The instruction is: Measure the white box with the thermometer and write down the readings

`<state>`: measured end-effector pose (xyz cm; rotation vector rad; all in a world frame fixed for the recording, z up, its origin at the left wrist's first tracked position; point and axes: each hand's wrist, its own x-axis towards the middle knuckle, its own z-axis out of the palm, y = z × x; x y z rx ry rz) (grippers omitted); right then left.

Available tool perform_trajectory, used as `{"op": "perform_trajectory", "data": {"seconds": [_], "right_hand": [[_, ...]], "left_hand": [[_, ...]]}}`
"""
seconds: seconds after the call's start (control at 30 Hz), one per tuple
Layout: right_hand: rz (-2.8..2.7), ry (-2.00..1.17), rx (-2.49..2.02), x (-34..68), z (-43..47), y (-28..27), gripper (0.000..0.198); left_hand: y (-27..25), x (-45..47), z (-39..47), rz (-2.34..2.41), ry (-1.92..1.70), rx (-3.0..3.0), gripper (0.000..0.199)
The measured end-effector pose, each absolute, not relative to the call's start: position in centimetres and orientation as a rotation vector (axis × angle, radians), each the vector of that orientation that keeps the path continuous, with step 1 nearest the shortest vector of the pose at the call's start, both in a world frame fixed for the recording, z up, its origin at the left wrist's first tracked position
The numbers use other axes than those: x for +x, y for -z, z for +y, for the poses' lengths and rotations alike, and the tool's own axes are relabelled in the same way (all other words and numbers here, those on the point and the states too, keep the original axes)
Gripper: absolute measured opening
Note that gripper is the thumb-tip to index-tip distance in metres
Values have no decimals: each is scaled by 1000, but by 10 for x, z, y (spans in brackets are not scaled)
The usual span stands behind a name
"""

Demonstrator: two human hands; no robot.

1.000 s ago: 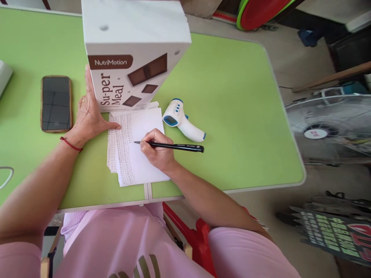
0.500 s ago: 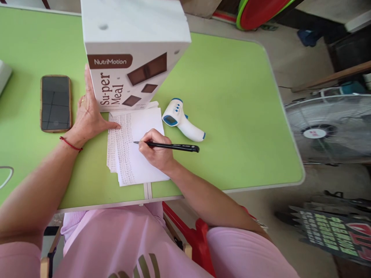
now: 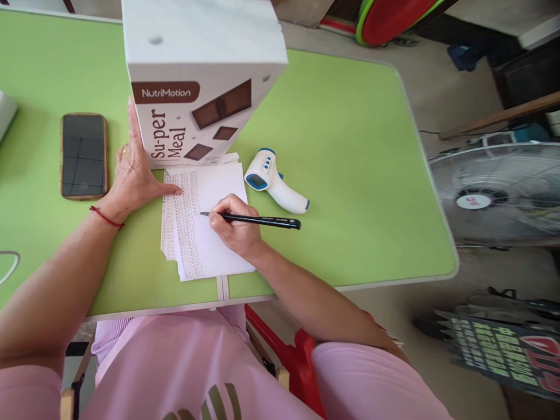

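My right hand (image 3: 236,227) is closed around a black pen (image 3: 275,221), its tip at the written lines on a white sheet of paper (image 3: 219,245). Rows of small handwriting cover the left part of that sheet, and more written sheets stick out beneath it. My left hand (image 3: 133,172) is spread, its thumb lying on the paper's upper left and its fingers along the left side of a white box (image 3: 161,137) marked NutriMotion. The box stands upright at the top edge of the papers and hides some of their far end.
A white and blue infrared thermometer (image 3: 275,184) lies right of the papers. A phone (image 3: 84,156) lies left of my left hand on the green table (image 3: 359,175). Beyond the table's right edge stands a fan (image 3: 490,195); a red stool or chair (image 3: 301,361) is below the front edge.
The pen tip has shifted very slightly to the left. My left hand, the box and the papers stay in place.
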<state>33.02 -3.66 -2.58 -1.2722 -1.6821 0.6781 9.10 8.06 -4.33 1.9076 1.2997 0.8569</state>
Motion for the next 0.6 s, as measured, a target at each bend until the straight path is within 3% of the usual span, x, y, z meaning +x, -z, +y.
{"op": "perform_trajectory", "data": {"seconds": [0.3, 0.47, 0.6], "right_hand": [[-1688, -587, -1226, 332, -36, 24, 19], [-1879, -329, -1126, 353, -28, 16, 8], [-2154, -44, -1147, 372, -22, 17, 25]], "left_hand": [[42, 91, 80, 1306, -850, 1915, 163], [27, 91, 77, 1252, -959, 1955, 143], [19, 90, 80, 1177, -1080, 1944, 132]]}}
